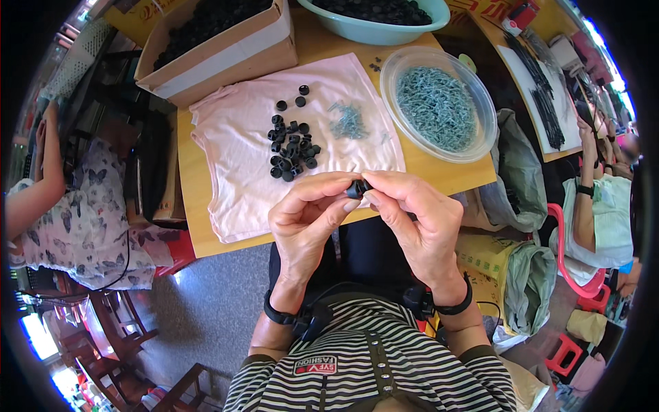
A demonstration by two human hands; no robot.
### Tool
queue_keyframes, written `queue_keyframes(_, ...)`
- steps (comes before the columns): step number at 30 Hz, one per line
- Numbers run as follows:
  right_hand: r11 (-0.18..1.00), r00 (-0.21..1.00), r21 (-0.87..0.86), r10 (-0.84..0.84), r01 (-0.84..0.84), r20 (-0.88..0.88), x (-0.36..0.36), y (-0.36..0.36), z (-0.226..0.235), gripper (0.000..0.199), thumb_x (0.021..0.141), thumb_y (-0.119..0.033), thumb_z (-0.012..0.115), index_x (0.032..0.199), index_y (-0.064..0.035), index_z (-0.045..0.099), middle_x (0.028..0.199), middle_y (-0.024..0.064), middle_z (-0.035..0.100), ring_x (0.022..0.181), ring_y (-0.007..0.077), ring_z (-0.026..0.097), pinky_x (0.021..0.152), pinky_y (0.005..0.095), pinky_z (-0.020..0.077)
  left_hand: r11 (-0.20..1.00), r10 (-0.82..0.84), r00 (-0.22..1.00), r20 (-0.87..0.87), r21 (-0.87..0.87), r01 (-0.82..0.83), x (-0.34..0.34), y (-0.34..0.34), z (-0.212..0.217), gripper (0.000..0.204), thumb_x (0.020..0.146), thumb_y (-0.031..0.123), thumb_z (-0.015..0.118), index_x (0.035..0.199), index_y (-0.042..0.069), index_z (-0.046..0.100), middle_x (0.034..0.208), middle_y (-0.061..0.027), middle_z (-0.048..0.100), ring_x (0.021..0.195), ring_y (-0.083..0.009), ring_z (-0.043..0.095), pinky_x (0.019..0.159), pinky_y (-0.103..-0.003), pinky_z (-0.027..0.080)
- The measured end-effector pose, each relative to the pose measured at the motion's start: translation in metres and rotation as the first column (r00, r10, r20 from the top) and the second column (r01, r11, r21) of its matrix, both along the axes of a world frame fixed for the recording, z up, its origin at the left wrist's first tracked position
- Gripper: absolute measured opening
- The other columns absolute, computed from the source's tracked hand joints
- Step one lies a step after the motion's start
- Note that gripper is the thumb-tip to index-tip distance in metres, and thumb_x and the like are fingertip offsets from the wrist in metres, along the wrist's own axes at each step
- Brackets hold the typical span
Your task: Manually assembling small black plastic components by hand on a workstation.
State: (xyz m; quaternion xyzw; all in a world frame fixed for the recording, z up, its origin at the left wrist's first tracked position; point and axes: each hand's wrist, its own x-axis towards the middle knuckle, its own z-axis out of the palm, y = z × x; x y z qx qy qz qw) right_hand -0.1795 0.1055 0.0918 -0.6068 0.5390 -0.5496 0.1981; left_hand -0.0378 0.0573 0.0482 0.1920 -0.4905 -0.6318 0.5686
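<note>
My left hand [305, 223] and my right hand [419, 220] meet above my lap, fingertips pinched together on one small black round part [355, 189]. Both hands grip it between thumb and fingers. Just beyond them, on a pale pink cloth [233, 137] spread over the wooden table [195, 226], lies a pile of several similar black parts [292, 147]. A small heap of silvery screws [348, 122] rests on the cloth to the right of that pile.
A clear round tub of screws [438, 103] stands at the right of the table. A cardboard box of black parts [216, 38] and a teal bowl [374, 24] sit at the back. Other people sit at the left [75, 213] and right [604, 206].
</note>
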Motion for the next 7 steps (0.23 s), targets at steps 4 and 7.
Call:
queue_keyframes(4, 0.998, 0.993, -0.055, -0.008, 0.001, -0.122, 0.0, -0.0033, -0.0006, 0.025, 0.078, 0.004, 0.066, 0.102, 0.0021, 0.063, 0.093, 0.0149, 0.066, 0.084, 0.0262, 0.066, 0.073, 0.03, 0.0535, 1.0, 0.017, 0.999, 0.045, 0.002, -0.017, 0.0013, -0.0018, -0.002, 0.026, 0.078, -0.011, 0.064, 0.102, -0.003, 0.062, 0.108, -0.0155, 0.061, 0.101, -0.0202, 0.06, 0.086, -0.029, 0.051)
queue_keyframes(7, 0.999, 0.991, -0.046, -0.006, 0.0, -0.131, -0.0014, -0.0065, -0.0042, 0.023, 0.08, 0.003, 0.064, 0.102, 0.0015, 0.064, 0.094, 0.0152, 0.066, 0.086, 0.0251, 0.066, 0.073, 0.0299, 0.0535, 0.999, 0.01, 0.999, 0.051, -0.037, -0.009, 0.0012, -0.0044, -0.0063, 0.027, 0.079, -0.011, 0.063, 0.104, -0.002, 0.062, 0.112, -0.0165, 0.059, 0.102, -0.0214, 0.06, 0.086, -0.029, 0.051)
